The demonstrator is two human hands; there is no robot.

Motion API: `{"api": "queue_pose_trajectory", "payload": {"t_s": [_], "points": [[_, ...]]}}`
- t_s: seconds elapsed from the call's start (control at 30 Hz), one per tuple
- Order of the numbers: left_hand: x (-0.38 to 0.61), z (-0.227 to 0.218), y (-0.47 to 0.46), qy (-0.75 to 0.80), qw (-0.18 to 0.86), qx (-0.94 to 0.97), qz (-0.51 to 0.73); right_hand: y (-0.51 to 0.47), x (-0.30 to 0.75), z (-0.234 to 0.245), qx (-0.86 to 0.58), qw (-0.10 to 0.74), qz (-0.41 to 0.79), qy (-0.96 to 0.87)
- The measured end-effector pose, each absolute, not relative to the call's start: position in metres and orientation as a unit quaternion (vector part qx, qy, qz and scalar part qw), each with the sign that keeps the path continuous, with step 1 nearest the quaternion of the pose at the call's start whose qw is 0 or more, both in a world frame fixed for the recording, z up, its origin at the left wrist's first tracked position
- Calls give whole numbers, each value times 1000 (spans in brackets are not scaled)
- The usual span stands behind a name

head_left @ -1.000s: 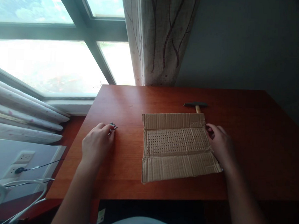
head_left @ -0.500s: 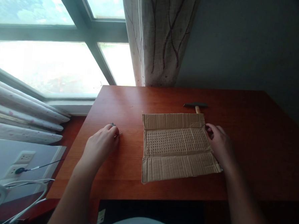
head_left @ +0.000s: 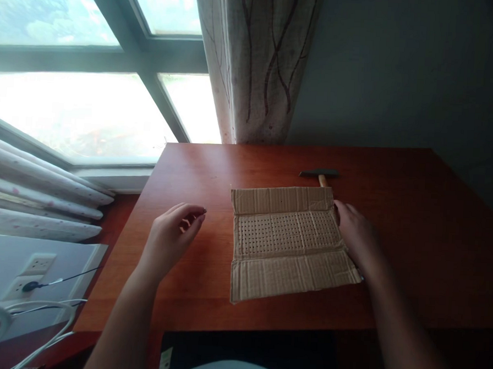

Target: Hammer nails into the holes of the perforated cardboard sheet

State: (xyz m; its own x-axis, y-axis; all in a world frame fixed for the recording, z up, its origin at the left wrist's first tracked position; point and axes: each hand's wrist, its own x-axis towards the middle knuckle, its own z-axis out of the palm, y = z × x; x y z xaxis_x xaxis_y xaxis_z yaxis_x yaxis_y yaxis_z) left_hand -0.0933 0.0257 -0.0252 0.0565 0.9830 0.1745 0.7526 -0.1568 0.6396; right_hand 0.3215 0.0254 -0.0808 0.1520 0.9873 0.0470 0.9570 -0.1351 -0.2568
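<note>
In the head view, a reddish-brown desk (head_left: 392,241) is seen from above, with 1 flat cardboard sheet (head_left: 288,244) laid near its middle. The sheet is creased into 3 bands, and the middle band is pierced by rows of small holes. The right hand (head_left: 357,237) is laid palm down at the right edge of the sheet, touching it near the upper right corner; its fingers (head_left: 339,208) are loosely stretched out and are not closed around anything. The left hand (head_left: 171,235) is held over bare desk, left of the sheet and apart from it. Its fingers (head_left: 199,212) are curved, with thumb and forefinger brought close together; whether something small is pinched between them cannot be told. Just beyond the far edge of the sheet a hammer (head_left: 318,173) is laid, its dark head showing and its wooden handle running under the cardboard. A patterned curtain (head_left: 256,64) is hung behind the desk beside a bright window (head_left: 69,103). A wall socket (head_left: 31,272) and pale cables (head_left: 36,327) are seen at lower left.
</note>
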Motion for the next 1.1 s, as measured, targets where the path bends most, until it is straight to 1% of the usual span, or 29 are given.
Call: {"api": "queue_pose_trajectory", "payload": {"t_s": [0.17, 0.3, 0.37, 0.47, 0.53, 0.63, 0.77, 0.93, 1.1], "points": [[-78, -22, 25, 591, 310, 614, 420, 36, 330, -82, -743, 186, 95, -635], [-60, -17, 22, 561, 369, 559, 486, 37, 342, -85, -738, 230, 148, -617], [-52, -14, 20, 550, 377, 543, 510, 33, 343, -83, -734, 259, 197, -596], [-44, -7, 16, 521, 359, 539, 556, 19, 341, -71, -724, 343, 273, -533], [-40, -1, 14, 490, 341, 555, 579, 9, 337, -56, -728, 381, 266, -504], [-35, 5, 13, 453, 331, 586, 584, -8, 327, -29, -716, 386, 218, -539], [-30, 3, 18, 453, 340, 593, 572, -30, 310, -1, -670, 344, 131, -645], [-26, -7, 26, 473, 357, 564, 575, -55, 294, 3, -585, 300, 80, -750], [-24, -10, 31, 491, 368, 532, 583, -67, 294, 1, -519, 276, 38, -808]]}}
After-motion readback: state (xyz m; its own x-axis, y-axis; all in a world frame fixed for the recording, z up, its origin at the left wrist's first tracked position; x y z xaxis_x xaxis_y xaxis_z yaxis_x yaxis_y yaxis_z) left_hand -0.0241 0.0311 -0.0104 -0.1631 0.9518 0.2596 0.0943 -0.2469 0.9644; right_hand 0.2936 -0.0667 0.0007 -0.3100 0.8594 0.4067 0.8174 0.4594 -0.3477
